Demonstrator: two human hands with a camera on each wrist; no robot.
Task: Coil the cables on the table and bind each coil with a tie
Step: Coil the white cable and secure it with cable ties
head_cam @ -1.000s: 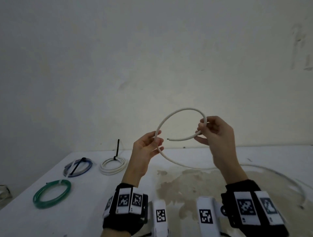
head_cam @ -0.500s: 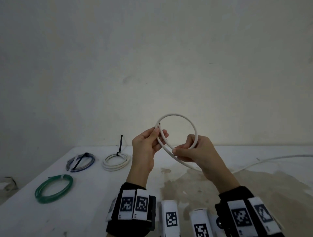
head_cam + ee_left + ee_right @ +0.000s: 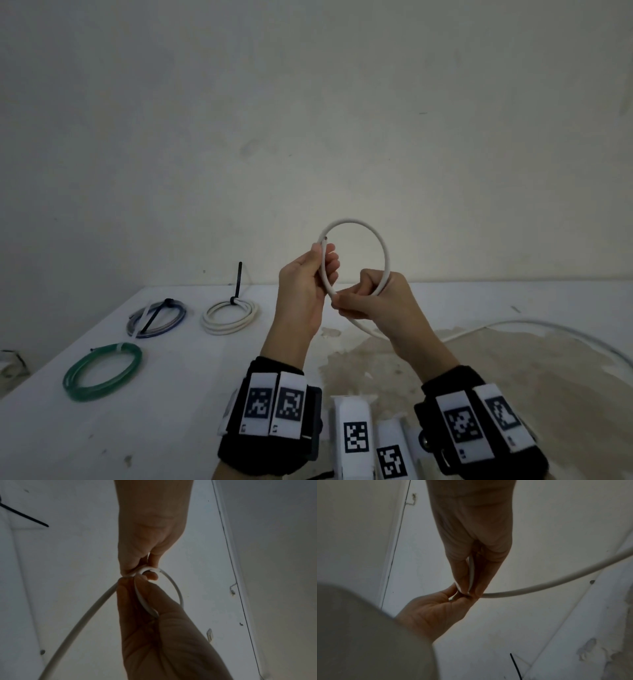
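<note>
Left hand: I see it raised above the table, thumb and fingers closed on the white cable near its cut end, which pokes up just past the fingertips.

Right hand: raised just right of the left hand and nearly touching it, fingers curled round the same cable where the loop crosses itself.

White cable: one round loop held upright in the air between the two hands; the loose length drops from the right hand to the table and runs off in a wide curve to the right.

White coil: flat on the table, far left of the hands, bound with a black tie whose tail stands upright.

Blue coil: flat on the table, just left of the white coil, bound with a black tie lying across it.

Green coil: flat on the table, nearer to me than the blue coil, at the left; a pale band sits on its far side.

Table: white top, brownish stain under and right of the hands.

Wall: plain, pale, behind the table.
</note>
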